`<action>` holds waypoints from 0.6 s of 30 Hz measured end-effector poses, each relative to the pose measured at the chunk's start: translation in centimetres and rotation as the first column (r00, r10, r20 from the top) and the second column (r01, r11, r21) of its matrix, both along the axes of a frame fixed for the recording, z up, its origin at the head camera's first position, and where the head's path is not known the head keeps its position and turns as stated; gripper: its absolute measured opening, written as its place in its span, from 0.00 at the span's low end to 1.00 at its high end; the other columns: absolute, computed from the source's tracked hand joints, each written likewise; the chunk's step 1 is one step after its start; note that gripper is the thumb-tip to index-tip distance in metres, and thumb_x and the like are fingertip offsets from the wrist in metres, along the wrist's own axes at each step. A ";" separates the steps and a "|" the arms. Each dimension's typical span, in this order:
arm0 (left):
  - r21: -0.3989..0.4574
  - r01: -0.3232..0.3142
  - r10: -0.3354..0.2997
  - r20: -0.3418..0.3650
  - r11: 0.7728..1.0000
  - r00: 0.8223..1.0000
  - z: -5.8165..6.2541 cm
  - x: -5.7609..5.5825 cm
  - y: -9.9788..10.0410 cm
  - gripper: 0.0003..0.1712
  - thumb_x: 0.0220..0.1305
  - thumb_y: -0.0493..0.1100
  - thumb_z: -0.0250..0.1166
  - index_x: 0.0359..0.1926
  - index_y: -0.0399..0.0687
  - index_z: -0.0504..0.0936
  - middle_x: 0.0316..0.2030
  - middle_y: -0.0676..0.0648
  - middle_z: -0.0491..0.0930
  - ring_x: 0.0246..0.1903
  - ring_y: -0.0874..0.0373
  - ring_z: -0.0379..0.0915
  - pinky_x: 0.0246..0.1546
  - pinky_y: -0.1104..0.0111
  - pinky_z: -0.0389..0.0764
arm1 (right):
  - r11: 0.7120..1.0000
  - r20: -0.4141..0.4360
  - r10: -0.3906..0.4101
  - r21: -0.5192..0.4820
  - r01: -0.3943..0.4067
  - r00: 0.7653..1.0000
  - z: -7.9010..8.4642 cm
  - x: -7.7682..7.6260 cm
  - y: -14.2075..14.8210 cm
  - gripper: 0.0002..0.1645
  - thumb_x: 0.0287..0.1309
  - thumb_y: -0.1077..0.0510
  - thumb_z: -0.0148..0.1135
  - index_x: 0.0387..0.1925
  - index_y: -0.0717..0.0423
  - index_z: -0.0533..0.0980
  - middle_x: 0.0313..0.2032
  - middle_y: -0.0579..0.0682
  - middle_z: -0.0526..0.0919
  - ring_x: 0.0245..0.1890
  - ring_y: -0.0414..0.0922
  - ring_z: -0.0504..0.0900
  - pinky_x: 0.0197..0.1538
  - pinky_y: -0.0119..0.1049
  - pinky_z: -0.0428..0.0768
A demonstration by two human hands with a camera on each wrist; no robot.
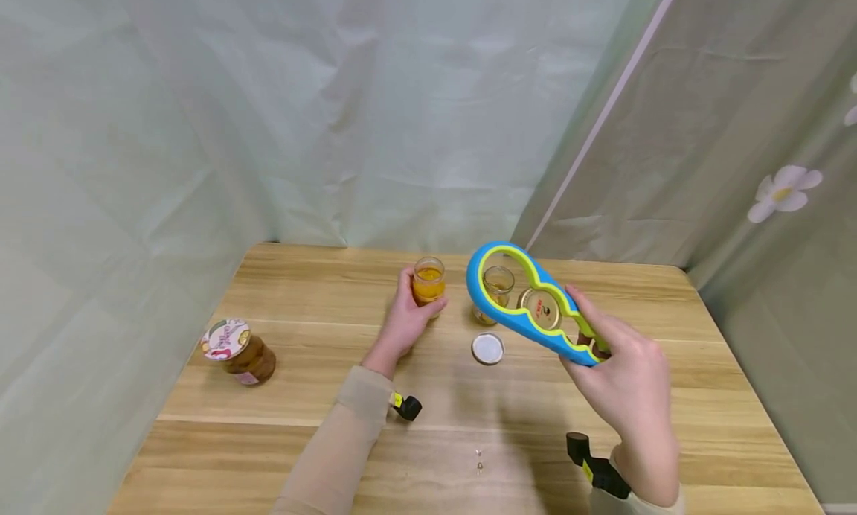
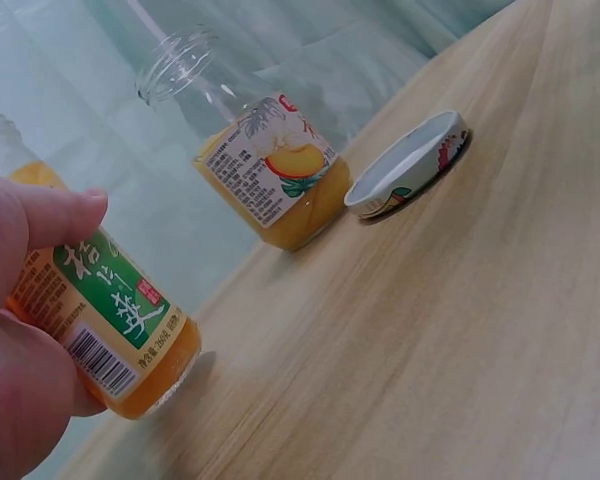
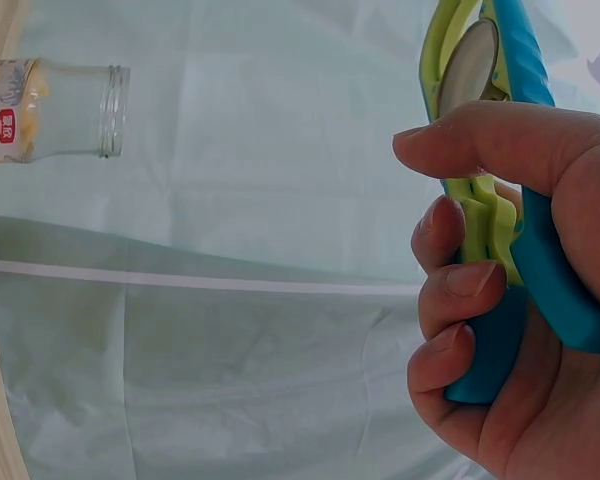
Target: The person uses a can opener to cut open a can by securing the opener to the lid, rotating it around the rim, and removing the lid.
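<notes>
My left hand (image 1: 410,312) grips a small glass jar (image 1: 428,283) of orange contents, its mouth uncovered. A green and cream label (image 2: 120,300) on it shows in the left wrist view. In my right hand (image 1: 629,366) is a blue and yellow-green jar opener (image 1: 535,336), held above the table by its handles. A gold lid (image 1: 541,308) with red print sits between the opener's jaws. Behind the opener stands an uncovered glass jar (image 2: 280,165) with a peach on its label. Near that jar a white-lined lid (image 1: 487,348) lies inner side up.
At the left of the wooden table (image 1: 321,396) stands a jar of brown contents (image 1: 253,362) under a printed lid (image 1: 226,339). A small shiny bit (image 1: 479,463) lies toward the front. Pale curtains (image 1: 428,113) hang behind the table.
</notes>
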State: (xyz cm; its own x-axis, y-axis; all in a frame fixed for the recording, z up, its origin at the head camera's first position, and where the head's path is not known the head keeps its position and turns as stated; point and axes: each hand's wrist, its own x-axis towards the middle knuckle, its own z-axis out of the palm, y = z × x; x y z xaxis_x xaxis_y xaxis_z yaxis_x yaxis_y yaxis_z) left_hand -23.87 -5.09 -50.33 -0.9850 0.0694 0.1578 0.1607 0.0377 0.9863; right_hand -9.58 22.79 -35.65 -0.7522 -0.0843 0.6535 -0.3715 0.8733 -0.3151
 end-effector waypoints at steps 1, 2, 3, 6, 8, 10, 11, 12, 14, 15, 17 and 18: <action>-0.002 -0.003 0.003 -0.001 1.000 1.000 -0.1 0.0 0.0 0.37 0.58 0.37 0.73 0.61 0.58 0.61 0.58 0.50 0.70 0.57 0.51 0.66 0.66 0.47 0.63 | 1.000 0.001 0.001 0.001 -0.001 1.000 0.0 0.0 0.0 0.43 0.40 0.54 0.77 0.63 0.36 0.75 0.24 0.44 0.81 0.17 0.39 0.67 0.16 0.36 0.67; -0.006 -0.005 0.005 -0.004 1.000 1.000 -0.1 0.0 0.0 0.37 0.58 0.37 0.73 0.61 0.58 0.61 0.58 0.49 0.70 0.57 0.51 0.66 0.66 0.47 0.63 | 1.000 0.004 0.002 0.002 -0.002 1.000 0.0 0.0 0.0 0.43 0.41 0.54 0.77 0.63 0.35 0.75 0.25 0.44 0.81 0.17 0.39 0.67 0.16 0.37 0.67; -0.014 -0.012 0.011 -0.004 1.000 1.000 -0.2 0.1 0.0 0.37 0.58 0.38 0.73 0.62 0.58 0.61 0.58 0.50 0.70 0.57 0.51 0.66 0.66 0.46 0.63 | 1.000 0.008 0.001 0.002 -0.001 1.000 0.0 0.1 0.0 0.42 0.42 0.53 0.76 0.63 0.35 0.74 0.25 0.44 0.81 0.17 0.39 0.67 0.17 0.37 0.67; -0.038 -0.030 0.031 0.020 0.999 0.999 -0.4 0.2 -0.1 0.38 0.58 0.39 0.73 0.63 0.60 0.62 0.58 0.50 0.70 0.57 0.51 0.66 0.66 0.46 0.63 | 1.000 0.010 0.000 0.003 0.000 1.000 -0.1 0.2 0.1 0.42 0.41 0.53 0.76 0.63 0.35 0.75 0.23 0.42 0.79 0.17 0.39 0.67 0.17 0.37 0.67; -0.055 -0.038 0.041 0.049 0.998 0.998 -0.5 0.5 -0.1 0.39 0.57 0.38 0.74 0.64 0.61 0.62 0.58 0.51 0.71 0.56 0.51 0.67 0.65 0.46 0.64 | 1.000 0.013 -0.005 0.006 0.005 1.000 -0.2 0.4 0.1 0.42 0.41 0.54 0.76 0.63 0.34 0.75 0.22 0.40 0.76 0.17 0.38 0.66 0.17 0.36 0.66; -0.061 -0.037 0.041 0.076 0.997 0.996 -0.7 0.7 -0.1 0.39 0.57 0.38 0.73 0.64 0.61 0.62 0.58 0.51 0.71 0.56 0.51 0.67 0.65 0.47 0.64 | 1.000 0.010 -0.008 0.008 0.008 1.000 -0.3 0.6 0.2 0.42 0.39 0.54 0.76 0.62 0.35 0.76 0.21 0.39 0.74 0.16 0.38 0.66 0.16 0.35 0.65; -0.063 -0.032 0.038 0.082 0.998 0.996 -0.7 0.8 0.0 0.39 0.58 0.37 0.73 0.64 0.61 0.62 0.58 0.51 0.71 0.56 0.51 0.67 0.65 0.47 0.64 | 1.000 0.009 -0.008 0.010 0.008 1.000 -0.3 0.7 0.2 0.42 0.39 0.55 0.76 0.62 0.35 0.76 0.20 0.39 0.74 0.16 0.38 0.65 0.16 0.35 0.65; -0.064 -0.028 0.034 0.082 0.998 0.996 -0.7 0.8 0.0 0.39 0.58 0.37 0.73 0.64 0.61 0.62 0.58 0.51 0.71 0.57 0.51 0.67 0.65 0.47 0.64 | 1.000 0.007 -0.008 0.011 0.008 1.000 -0.3 0.7 0.2 0.42 0.39 0.55 0.76 0.62 0.36 0.76 0.20 0.39 0.74 0.16 0.38 0.65 0.16 0.35 0.65; -0.063 -0.025 0.029 0.068 0.998 0.997 -0.5 0.7 0.1 0.39 0.59 0.36 0.72 0.65 0.60 0.62 0.59 0.50 0.71 0.57 0.50 0.67 0.66 0.47 0.64 | 1.000 0.001 -0.007 0.010 0.007 1.000 -0.3 0.6 0.2 0.42 0.39 0.56 0.76 0.62 0.36 0.76 0.20 0.39 0.74 0.16 0.38 0.65 0.16 0.35 0.65; -0.060 -0.023 0.027 0.058 0.998 0.998 -0.4 0.6 0.1 0.39 0.59 0.36 0.72 0.65 0.59 0.62 0.59 0.49 0.71 0.57 0.50 0.66 0.66 0.47 0.63 | 1.000 -0.002 -0.005 0.008 0.005 1.000 -0.2 0.5 0.2 0.42 0.39 0.56 0.76 0.62 0.36 0.76 0.19 0.39 0.73 0.16 0.38 0.65 0.16 0.35 0.65; -0.057 -0.028 0.030 0.044 0.998 0.999 -0.1 0.4 0.2 0.39 0.60 0.36 0.71 0.66 0.58 0.62 0.59 0.48 0.71 0.58 0.50 0.66 0.66 0.47 0.63 | 1.000 -0.005 -0.003 0.007 0.003 1.000 -0.1 0.3 0.2 0.42 0.39 0.56 0.76 0.62 0.36 0.76 0.19 0.39 0.73 0.16 0.38 0.66 0.16 0.35 0.65; -0.059 -0.031 0.033 0.040 0.998 0.999 0.0 0.3 0.2 0.39 0.60 0.35 0.71 0.66 0.58 0.62 0.59 0.48 0.71 0.58 0.50 0.66 0.66 0.47 0.62 | 1.000 -0.004 -0.003 0.007 0.003 1.000 0.0 0.3 0.2 0.42 0.40 0.56 0.75 0.62 0.36 0.76 0.19 0.39 0.73 0.16 0.38 0.66 0.16 0.35 0.65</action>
